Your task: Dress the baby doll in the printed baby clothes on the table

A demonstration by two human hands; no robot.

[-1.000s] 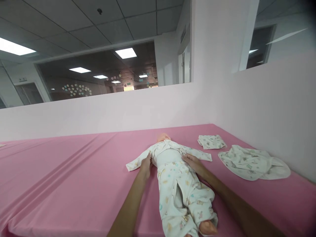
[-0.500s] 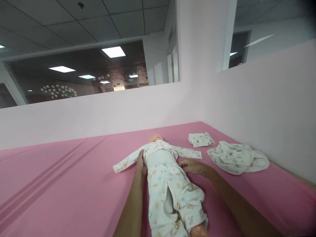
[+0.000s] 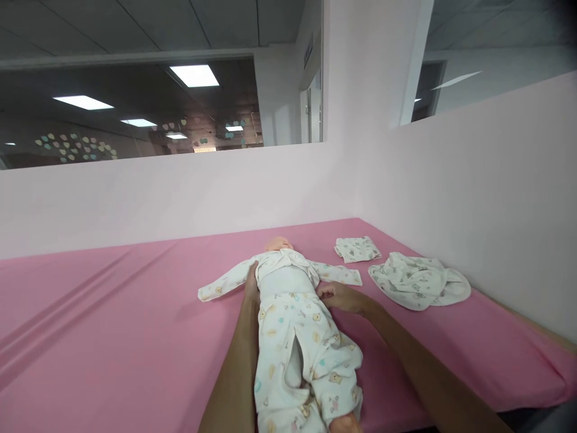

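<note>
A baby doll (image 3: 278, 243) lies on its back on a pink sheet. It wears a white patterned top (image 3: 282, 260), raised at the front, and printed split-crotch trousers (image 3: 288, 316). A plain white band of its belly (image 3: 288, 280) shows between them. My left hand (image 3: 251, 284) rests along the doll's side below the left sleeve, fingers stretched and partly hidden against the body. My right hand (image 3: 339, 297) is closed at the opposite hip, fingertips curled at the edge of the trousers' waist. One foot (image 3: 345, 423) sticks out of a trouser leg.
The pink sheet (image 3: 112, 337) covers a padded surface, with creases at the left. To the right lie a folded printed cloth (image 3: 357, 249) and a crumpled printed cloth (image 3: 417, 281). White walls (image 3: 180, 201) with windows stand behind and at the right.
The view has shifted slightly, so the doll and cloths appear a little further left and higher. Both hands stay at the doll's sides, with hardly any movement against it.
</note>
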